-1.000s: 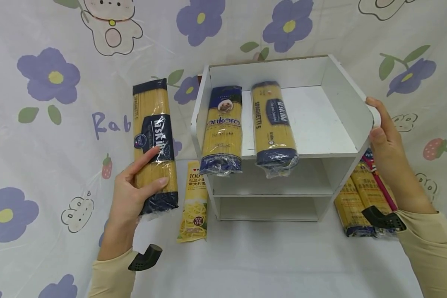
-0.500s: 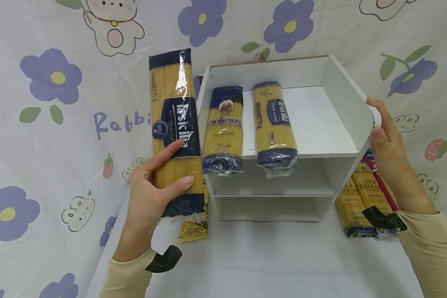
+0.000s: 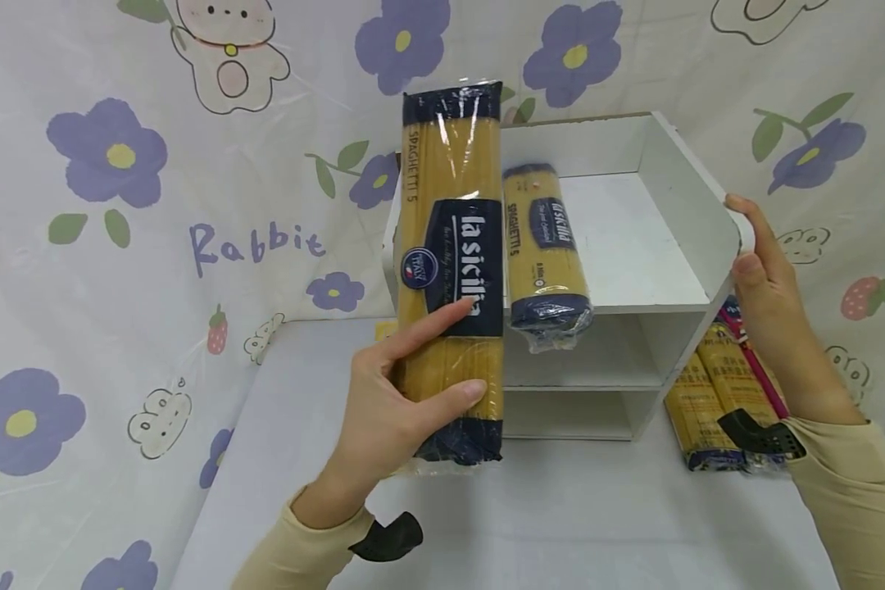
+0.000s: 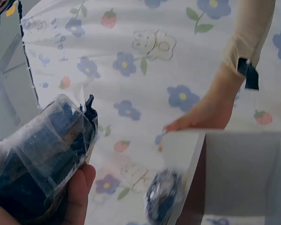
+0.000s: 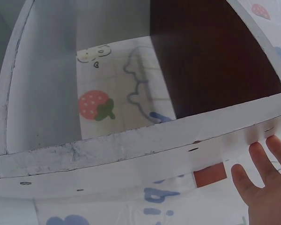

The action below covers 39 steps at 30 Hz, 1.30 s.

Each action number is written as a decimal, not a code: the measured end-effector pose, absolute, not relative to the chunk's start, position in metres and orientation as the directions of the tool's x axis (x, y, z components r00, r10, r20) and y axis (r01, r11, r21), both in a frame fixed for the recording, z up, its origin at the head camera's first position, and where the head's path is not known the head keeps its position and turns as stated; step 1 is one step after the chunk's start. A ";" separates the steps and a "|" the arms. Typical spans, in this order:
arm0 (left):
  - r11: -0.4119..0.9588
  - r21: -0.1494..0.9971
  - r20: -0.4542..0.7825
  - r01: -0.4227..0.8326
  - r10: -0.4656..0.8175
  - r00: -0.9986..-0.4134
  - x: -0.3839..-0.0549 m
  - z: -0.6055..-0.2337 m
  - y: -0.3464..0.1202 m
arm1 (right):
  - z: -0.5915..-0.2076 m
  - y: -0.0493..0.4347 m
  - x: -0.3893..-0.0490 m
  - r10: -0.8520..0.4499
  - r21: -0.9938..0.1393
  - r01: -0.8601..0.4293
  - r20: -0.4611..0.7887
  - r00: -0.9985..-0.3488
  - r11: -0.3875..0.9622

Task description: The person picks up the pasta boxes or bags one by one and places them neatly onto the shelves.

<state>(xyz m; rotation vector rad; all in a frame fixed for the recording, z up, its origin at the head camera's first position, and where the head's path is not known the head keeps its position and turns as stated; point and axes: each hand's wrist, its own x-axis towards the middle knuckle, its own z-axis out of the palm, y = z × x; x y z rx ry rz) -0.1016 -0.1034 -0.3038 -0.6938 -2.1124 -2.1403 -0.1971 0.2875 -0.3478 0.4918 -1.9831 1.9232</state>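
Note:
My left hand (image 3: 394, 418) grips a clear pack of La Sicilia spaghetti (image 3: 450, 160) with dark blue ends. The thumb and a finger lie across its front, and the pack stands nearly upright before the left side of a white shelf unit (image 3: 623, 246). In the left wrist view, a crinkled dark blue pack end (image 4: 42, 154) fills the lower left. On the unit's top tier lies another spaghetti pack (image 3: 546, 233), its lower end jutting past the front edge. My right hand (image 3: 770, 307) holds the front corner of the right side panel, fingers (image 5: 260, 157) on its outer face.
Yellow noodle packs (image 3: 715, 401) lie on the white table (image 3: 575, 516) right of the unit. A bit of yellow packaging (image 3: 386, 329) shows behind the held pack. Two lower compartments (image 3: 568, 414) open to the front. A patterned cloth (image 3: 258, 188) hangs behind.
My left hand has carried the spaghetti pack rightward and closer to the camera. It now hides the Ankara pack on the top tier. The right hand stays on the unit.

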 end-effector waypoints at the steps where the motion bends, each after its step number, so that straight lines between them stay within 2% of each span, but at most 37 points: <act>1: -0.070 0.936 0.351 0.346 0.286 -0.892 -0.101 -0.305 -0.098 | -0.348 0.288 -0.197 -0.018 -0.885 -0.465 0.465 -0.885 0.027; 9: -0.166 0.930 0.367 0.327 0.413 -0.834 -0.100 -0.310 -0.054 | -0.349 0.292 -0.198 -0.070 -0.876 -0.482 0.479 -0.875 0.036; 15: -0.251 0.907 0.418 0.337 0.453 -0.788 -0.101 -0.320 -0.023 | -0.350 0.292 -0.199 -0.053 -0.877 -0.479 0.477 -0.877 0.033; 20: -0.299 0.886 0.459 0.354 0.464 -0.757 -0.104 -0.332 0.002 | -0.347 0.290 -0.197 -0.027 -0.866 -0.477 0.479 -0.877 0.153; 23: -0.287 0.887 0.459 0.362 0.460 -0.760 -0.107 -0.338 0.015 | -0.347 0.291 -0.197 -0.037 -0.852 -0.483 0.486 -0.873 0.204; 31: -0.217 0.873 0.488 0.438 0.417 -0.767 -0.116 -0.352 0.050 | -0.347 0.294 -0.196 -0.019 -0.847 -0.482 0.490 -0.871 0.226; 36: -0.219 0.890 0.456 0.400 0.413 -0.789 -0.122 -0.361 0.064 | -0.346 0.291 -0.195 -0.017 -0.847 -0.491 0.498 -0.867 0.202; 39: -0.223 0.902 0.432 0.371 0.409 -0.804 -0.125 -0.366 0.068 | -0.346 0.290 -0.194 -0.015 -0.838 -0.489 0.501 -0.865 0.243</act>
